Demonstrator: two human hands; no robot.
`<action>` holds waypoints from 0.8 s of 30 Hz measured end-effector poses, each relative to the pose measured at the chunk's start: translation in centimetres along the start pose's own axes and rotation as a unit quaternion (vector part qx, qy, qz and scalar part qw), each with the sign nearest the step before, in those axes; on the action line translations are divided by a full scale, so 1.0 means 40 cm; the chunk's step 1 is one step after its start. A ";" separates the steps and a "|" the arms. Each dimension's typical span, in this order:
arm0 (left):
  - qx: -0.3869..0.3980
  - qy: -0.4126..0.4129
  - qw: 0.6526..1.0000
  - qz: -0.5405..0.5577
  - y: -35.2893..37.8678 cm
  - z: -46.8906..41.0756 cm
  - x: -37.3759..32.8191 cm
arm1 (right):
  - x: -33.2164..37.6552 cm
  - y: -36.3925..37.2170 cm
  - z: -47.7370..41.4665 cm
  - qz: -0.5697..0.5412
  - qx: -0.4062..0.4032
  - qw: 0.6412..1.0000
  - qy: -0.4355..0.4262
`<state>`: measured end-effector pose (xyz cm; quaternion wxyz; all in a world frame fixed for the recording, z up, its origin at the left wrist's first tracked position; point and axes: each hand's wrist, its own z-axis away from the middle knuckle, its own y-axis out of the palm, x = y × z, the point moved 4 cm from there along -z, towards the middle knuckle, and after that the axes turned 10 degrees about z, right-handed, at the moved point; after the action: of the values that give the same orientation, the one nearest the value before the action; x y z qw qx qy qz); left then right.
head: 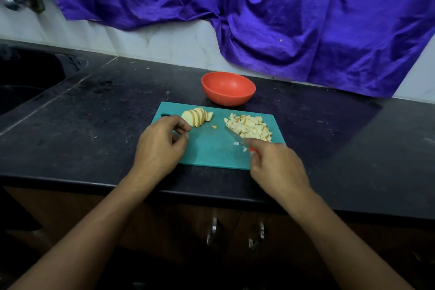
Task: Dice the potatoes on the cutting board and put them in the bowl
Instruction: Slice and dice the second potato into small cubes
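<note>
A black stone bench (94, 113) runs below a white tiled wall half covered by a purple cloth (259, 7), with a dark sink (28, 82) set in at the left.

Head view: a teal board (211, 155) lies at the front of the bench. On its far left corner is a potato half cut into slices (196, 116) that lean together in a row, not yet diced. On the right side is a loose heap of dice (249, 127), and one stray bit (214, 126) lies between the two.

The left hand (160, 143) hovers over the board's left edge, fingers loosely curled and gripping nothing that shows. Its fingertips are just beside the slices; I cannot tell whether they touch.

The right hand (277, 165) is wrapped round the red handle of a knife (235, 135), whose blade lies against the near side of the dice heap.

The slices look stiff but wet and slippery, likely to slide apart under the blade. They are best pinned from above with bent fingertips, well back from the cutting line. The dice are light and loose, so they would scatter if pinched. Scooping them with the blade and a cupped hand, or tipping the board, should suit them better.

The red bowl (226, 97) stands upright just behind the board, apart from it. Nothing shows inside it, so no potato has gone in yet.
</note>
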<state>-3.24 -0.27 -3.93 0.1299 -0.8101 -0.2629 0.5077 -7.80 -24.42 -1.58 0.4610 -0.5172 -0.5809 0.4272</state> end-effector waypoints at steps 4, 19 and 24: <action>0.005 0.003 1.000 -0.015 0.005 -0.003 0.002 | -0.023 0.004 -0.017 -0.090 -0.002 0.995 0.040; 0.100 -0.006 0.986 -0.134 0.044 -0.153 0.010 | 0.029 0.047 -0.020 -0.158 -0.105 0.980 -0.050; 0.033 -0.025 0.996 -0.073 0.025 -0.143 0.047 | 0.029 0.049 -0.019 -0.155 -0.105 0.981 -0.050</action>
<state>2.79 0.27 -3.24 0.1870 -0.7713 -0.3074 0.5251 -6.69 -23.08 -3.22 0.4355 -0.4444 -0.7180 0.3120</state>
